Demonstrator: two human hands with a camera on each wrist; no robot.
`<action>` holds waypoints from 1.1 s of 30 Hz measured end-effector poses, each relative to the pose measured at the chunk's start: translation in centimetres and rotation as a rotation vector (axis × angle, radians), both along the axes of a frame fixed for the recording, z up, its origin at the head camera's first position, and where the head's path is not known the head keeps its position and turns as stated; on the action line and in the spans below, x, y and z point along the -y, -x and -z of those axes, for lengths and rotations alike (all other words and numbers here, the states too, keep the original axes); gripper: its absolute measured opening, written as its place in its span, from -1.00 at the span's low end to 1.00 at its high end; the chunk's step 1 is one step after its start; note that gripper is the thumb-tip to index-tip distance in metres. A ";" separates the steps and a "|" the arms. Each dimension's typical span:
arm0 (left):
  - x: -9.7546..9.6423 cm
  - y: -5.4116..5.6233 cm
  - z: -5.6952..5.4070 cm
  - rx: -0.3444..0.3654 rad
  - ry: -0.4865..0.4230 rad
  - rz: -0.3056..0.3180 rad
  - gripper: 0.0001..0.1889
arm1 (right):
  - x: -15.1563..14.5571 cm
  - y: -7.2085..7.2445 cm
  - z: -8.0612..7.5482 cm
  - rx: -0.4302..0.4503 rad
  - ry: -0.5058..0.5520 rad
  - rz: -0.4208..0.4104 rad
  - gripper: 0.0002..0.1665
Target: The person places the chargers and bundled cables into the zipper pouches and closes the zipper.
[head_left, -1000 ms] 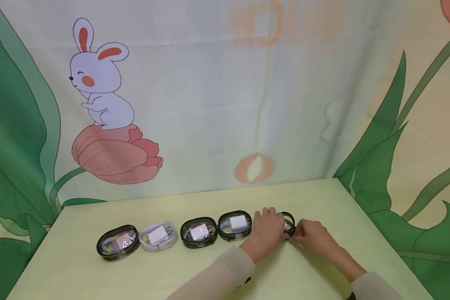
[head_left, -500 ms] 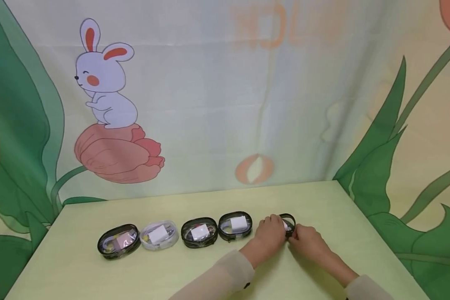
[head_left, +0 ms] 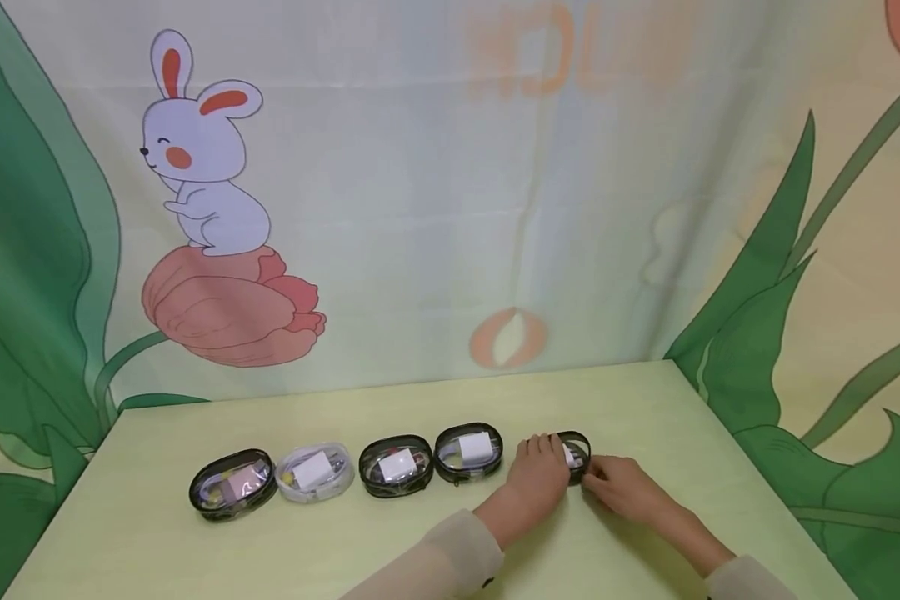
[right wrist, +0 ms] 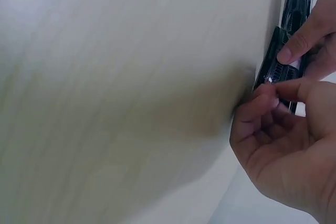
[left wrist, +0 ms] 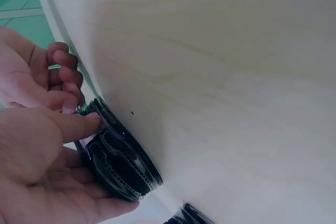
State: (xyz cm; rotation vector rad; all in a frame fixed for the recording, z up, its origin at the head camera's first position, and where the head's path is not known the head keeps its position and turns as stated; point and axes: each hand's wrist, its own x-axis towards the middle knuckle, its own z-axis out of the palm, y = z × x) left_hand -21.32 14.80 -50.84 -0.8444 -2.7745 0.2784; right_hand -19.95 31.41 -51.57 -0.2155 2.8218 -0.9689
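A small oval pouch [head_left: 580,472] with black trim and a see-through top stands at the right end of a row on the table. My left hand [head_left: 540,473] grips it from the left, thumb on its near side [left wrist: 84,127] and fingers round the far side. In the left wrist view, two rows of zipper teeth [left wrist: 118,156] stand apart along the pouch's side. At the pouch's right end, my right hand [head_left: 632,490] pinches a small shiny zipper pull [right wrist: 270,80] between thumb and forefinger. Something white inside is partly hidden by the left hand.
Left of the hands sit several similar oval pouches: a black-trimmed one [head_left: 468,452], another [head_left: 396,465], a white-trimmed one [head_left: 315,472] and a black-trimmed one [head_left: 232,485] farthest left. A printed cloth backdrop [head_left: 420,233] rises behind the pale table [head_left: 330,550].
My left hand has come slightly nearer on the pouch, baring more of its right end. The right hand, still at that end, has shifted a little. The other pouches stay in place.
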 end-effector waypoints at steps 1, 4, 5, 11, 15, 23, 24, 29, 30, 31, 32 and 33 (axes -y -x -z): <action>0.0 -0.1 0.0 0.002 0.007 -0.002 -0.58 | 0.0 -0.1 0.0 -0.010 -0.010 -0.020 -0.73; -0.1 -0.2 -0.1 0.015 0.015 -0.011 -0.58 | 0.1 -0.3 -0.2 -0.058 -0.054 -0.047 -0.71; -0.1 -0.2 -0.1 0.019 0.012 -0.014 -0.57 | 0.2 -0.4 -0.2 -0.075 -0.071 -0.036 -0.73; 0.1 -0.2 -0.4 0.035 -0.014 -0.017 -0.57 | 1.1 -0.9 -0.7 -0.138 -0.168 0.087 -0.89; 0.3 -0.1 -0.3 0.041 -0.025 -0.003 -0.50 | 1.0 -1.1 -0.6 -0.195 -0.234 0.101 -0.94; 1.0 0.5 -0.1 0.055 0.078 0.091 -0.45 | -1.9 -0.5 -0.2 -0.484 -0.421 -0.024 -0.91; 1.3 0.6 -0.2 0.049 0.098 0.129 -0.46 | -2.3 -0.3 -0.1 -0.510 -0.444 -0.031 -0.92; 2.2 1.1 -0.6 0.092 0.152 0.281 -0.45 | -3.4 1.3 0.5 -0.582 -0.500 -0.083 -0.94; 2.3 1.2 -0.6 0.107 0.159 0.293 -0.44 | -3.5 1.5 0.6 -0.592 -0.503 -0.093 -0.93; 2.4 1.2 -0.7 0.117 0.165 0.290 -0.44 | -3.5 1.7 0.6 -0.599 -0.502 -0.108 -0.92; 2.4 1.2 -0.8 0.122 0.168 0.279 -0.44 | -3.6 1.9 0.7 -0.601 -0.501 -0.123 -0.91; 2.5 1.1 -0.9 0.123 0.168 0.261 -0.45 | -3.5 1.9 0.7 -0.598 -0.494 -0.134 -0.91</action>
